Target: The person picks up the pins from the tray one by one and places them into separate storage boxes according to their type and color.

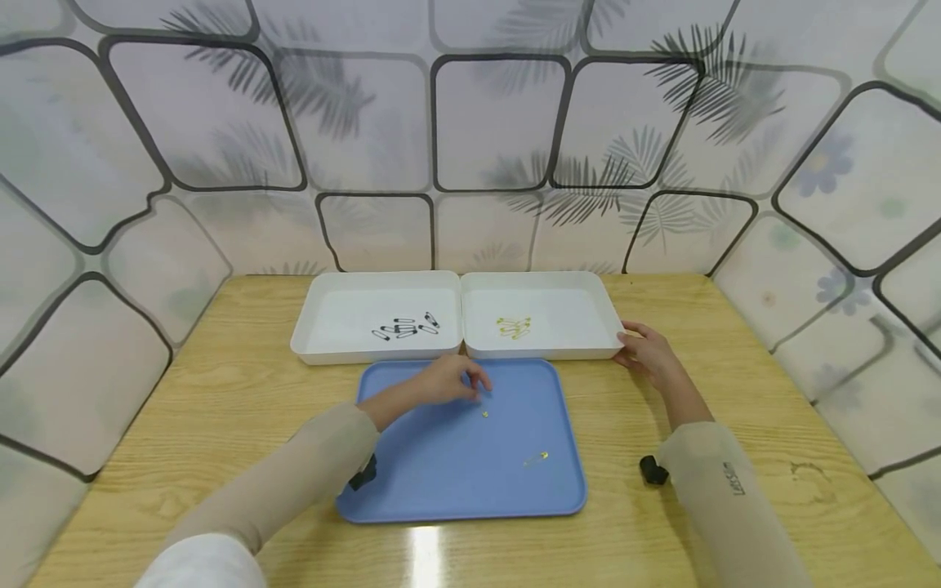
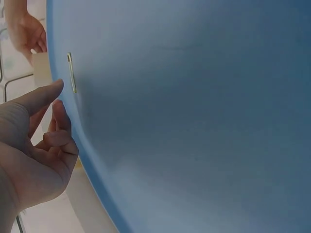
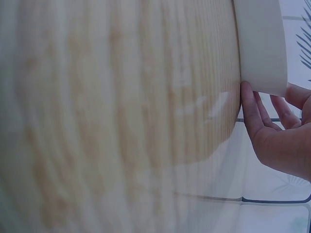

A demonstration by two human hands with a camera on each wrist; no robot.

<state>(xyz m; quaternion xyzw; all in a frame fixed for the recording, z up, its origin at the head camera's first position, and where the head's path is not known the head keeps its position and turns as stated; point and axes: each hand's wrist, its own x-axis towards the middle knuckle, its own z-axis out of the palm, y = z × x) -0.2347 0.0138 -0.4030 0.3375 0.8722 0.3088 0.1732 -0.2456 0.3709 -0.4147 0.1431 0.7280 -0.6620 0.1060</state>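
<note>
My left hand (image 1: 448, 380) hovers over the far part of a blue tray (image 1: 441, 482). Its thumb and index fingertip are close together with a gap between them, and nothing shows in it. Just beyond those fingertips, in the left wrist view, lies a gold safety pin (image 2: 72, 73) on the blue surface. Another gold safety pin (image 1: 537, 459) rests near the tray's right side. My right hand (image 1: 647, 353) holds the near right corner of the right white tray (image 1: 573, 314); in the right wrist view its fingers and thumb are around that white corner (image 3: 262, 58).
The left white tray (image 1: 331, 314) adjoins the right one behind the blue tray and contains several black safety pins (image 1: 404, 328). Several gold safety pins (image 1: 514, 327) lie in the right white tray. A patterned cloth (image 1: 500, 122) rises behind the wooden table (image 1: 243, 392).
</note>
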